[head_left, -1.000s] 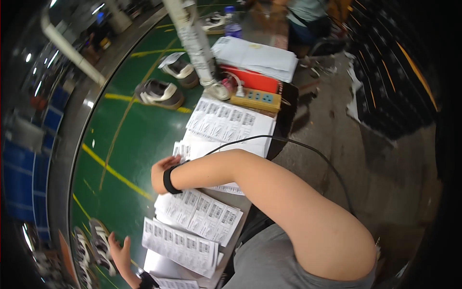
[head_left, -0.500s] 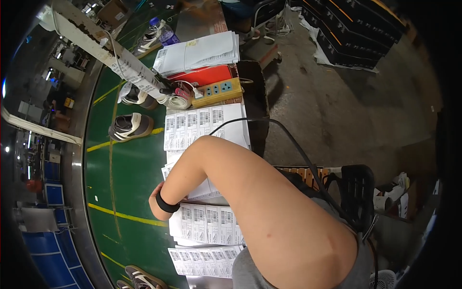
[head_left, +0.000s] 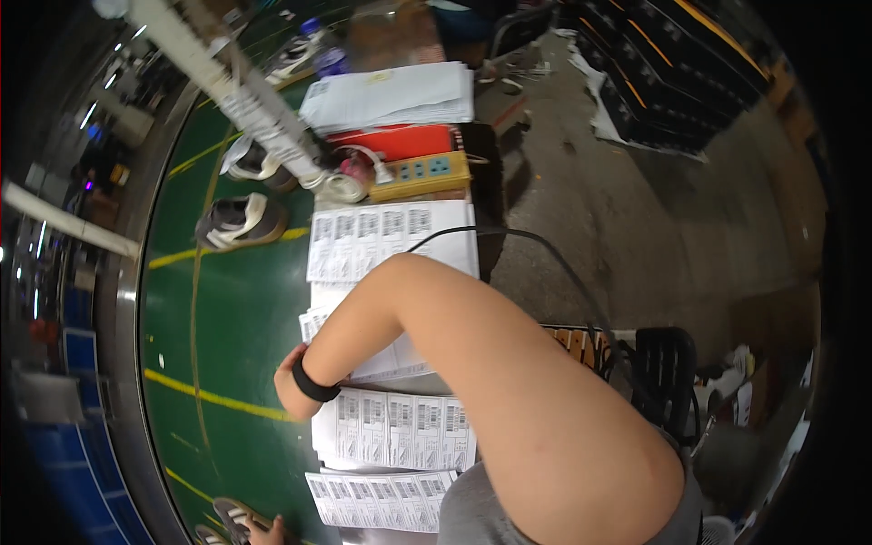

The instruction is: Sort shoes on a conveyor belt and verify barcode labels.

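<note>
My bare right arm reaches across from the lower right, elbow raised, with a black band at the wrist. My right hand (head_left: pixel 292 391) hangs over the table edge beside the green belt, next to label sheets (head_left: pixel 391 430); its fingers are mostly hidden and anything in them cannot be seen. At the lower edge, what appears to be my left hand (head_left: pixel 265 530) is by the heel of a dark shoe (head_left: pixel 238 520) with pale stripes; the picture cuts it off, so its grip is unclear. Another striped shoe (head_left: pixel 241 222) stands further along the belt.
More label sheets (head_left: pixel 445 218) cover the table beyond my forearm. Behind them are a yellow power strip (head_left: pixel 420 177), a red box (head_left: pixel 400 139) topped by a stack of paper (head_left: pixel 391 95), and a bottle (head_left: pixel 327 54). A black cable (head_left: pixel 536 238) arches over the table's right side.
The whole view has shifted slightly. More of the hand at the lower edge shows beside the shoe. My right arm keeps nearly the same pose.
</note>
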A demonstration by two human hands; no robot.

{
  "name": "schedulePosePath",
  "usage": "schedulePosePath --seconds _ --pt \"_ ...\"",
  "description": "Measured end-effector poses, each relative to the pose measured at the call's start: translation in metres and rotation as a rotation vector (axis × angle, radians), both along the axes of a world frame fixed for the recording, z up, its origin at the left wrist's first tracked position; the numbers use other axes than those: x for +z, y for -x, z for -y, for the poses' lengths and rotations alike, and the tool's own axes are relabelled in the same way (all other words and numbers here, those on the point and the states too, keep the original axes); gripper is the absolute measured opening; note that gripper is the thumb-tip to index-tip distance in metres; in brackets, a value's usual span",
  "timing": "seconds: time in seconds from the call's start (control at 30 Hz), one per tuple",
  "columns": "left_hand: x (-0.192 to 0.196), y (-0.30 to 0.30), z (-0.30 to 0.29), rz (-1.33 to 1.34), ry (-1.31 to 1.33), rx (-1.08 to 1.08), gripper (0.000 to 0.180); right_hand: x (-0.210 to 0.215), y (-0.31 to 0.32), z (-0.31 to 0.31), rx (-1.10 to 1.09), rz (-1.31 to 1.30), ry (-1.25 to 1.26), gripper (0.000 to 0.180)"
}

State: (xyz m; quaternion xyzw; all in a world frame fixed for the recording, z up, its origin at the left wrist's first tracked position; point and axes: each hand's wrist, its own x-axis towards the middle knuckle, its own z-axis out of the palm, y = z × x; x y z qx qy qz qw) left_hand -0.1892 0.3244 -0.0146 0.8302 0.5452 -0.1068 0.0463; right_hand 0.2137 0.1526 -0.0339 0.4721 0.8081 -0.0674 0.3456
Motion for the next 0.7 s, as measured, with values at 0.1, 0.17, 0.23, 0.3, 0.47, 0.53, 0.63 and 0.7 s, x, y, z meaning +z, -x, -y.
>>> schedulePosePath --seconds 0.1,0.17,0.23,0.3,0.47,0.53,0.63,0.7 --pt "-0.022 -0.009 -0.027 0.026 -0.09 0.022 0.077 0.01 0.005 0.006 -0.212 0.091 0.086 0.036" --pt "-0.03 0.004 -0.033 0.075 -0.256 0.067 0.077 0.003 0.012 -0.006 -0.281 0.266 0.216 0.038" --pt "-0.04 0.023 -0.033 0.157 -0.325 0.076 0.071 0.0 0.009 0.001 -0.232 0.211 0.128 0.034" --pt "-0.035 0.016 -0.015 0.109 -0.465 0.078 0.056 -0.022 0.002 0.001 -0.162 0.323 0.182 0.03" --pt "-0.042 0.092 -0.014 0.297 -0.428 0.214 0.058 -0.007 0.008 -0.006 -0.168 0.338 0.265 0.032" --pt "-0.036 0.076 -0.016 0.333 -0.417 0.261 0.061 0.001 0.006 0.0 -0.137 0.326 0.22 0.035" --pt "-0.024 0.044 -0.026 0.078 -0.478 0.679 0.06 -0.002 0.002 0.002 -0.15 0.339 0.164 0.033" --pt "-0.016 0.052 -0.042 0.121 -0.194 0.703 0.054 0.008 0.001 0.005 -0.141 0.307 0.135 0.033"
